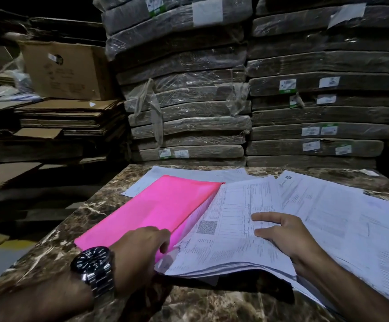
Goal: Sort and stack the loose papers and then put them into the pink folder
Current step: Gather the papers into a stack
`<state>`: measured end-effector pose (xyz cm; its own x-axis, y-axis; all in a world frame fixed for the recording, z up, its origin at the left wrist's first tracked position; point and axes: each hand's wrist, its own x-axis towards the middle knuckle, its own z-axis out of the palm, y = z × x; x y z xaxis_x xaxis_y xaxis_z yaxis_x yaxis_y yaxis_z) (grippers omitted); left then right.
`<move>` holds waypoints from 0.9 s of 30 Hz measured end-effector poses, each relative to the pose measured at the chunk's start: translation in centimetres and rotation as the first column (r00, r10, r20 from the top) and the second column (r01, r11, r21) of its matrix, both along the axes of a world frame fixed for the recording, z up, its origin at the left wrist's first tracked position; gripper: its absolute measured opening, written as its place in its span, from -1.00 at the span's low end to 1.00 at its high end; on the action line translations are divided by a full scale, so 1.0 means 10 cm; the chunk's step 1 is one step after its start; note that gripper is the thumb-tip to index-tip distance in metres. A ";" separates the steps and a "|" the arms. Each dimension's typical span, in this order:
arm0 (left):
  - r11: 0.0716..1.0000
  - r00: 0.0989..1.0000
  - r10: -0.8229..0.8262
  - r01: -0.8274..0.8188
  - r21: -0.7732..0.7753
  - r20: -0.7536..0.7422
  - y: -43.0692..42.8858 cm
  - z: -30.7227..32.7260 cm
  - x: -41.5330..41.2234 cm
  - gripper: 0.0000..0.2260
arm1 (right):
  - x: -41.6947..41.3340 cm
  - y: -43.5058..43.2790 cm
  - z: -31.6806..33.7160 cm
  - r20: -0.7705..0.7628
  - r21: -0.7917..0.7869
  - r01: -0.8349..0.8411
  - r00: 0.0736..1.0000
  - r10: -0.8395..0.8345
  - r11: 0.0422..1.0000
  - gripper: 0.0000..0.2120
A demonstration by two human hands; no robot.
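Observation:
A pink folder (156,210) lies slantwise on the marble table (56,247). Its near edge is lifted, and my left hand (142,245), with a wristwatch on the wrist, pinches that cover. A stack of printed papers (230,231) lies partly tucked under the raised cover, and its near left corner curls up. My right hand (282,235) rests flat on this stack with its fingers spread. More loose sheets (342,210) fan out to the right, and one sheet (179,174) peeks out from behind the folder.
Tall piles of plastic-wrapped bundles (189,89) rise just behind the table's far edge. Flattened cardboard (68,117) and a brown carton (65,70) are stacked at the left. The table's left edge drops to a dark floor.

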<state>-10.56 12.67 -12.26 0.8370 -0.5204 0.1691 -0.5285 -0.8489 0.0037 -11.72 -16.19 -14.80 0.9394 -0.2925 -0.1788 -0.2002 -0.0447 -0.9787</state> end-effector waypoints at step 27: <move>0.979 0.987 0.162 -0.158 0.132 -0.024 -0.27 -0.01 -0.16 -0.68 | 0.07 0.61 -0.21 0.114 -0.044 0.112 0.988 -0.106 0.993 -0.72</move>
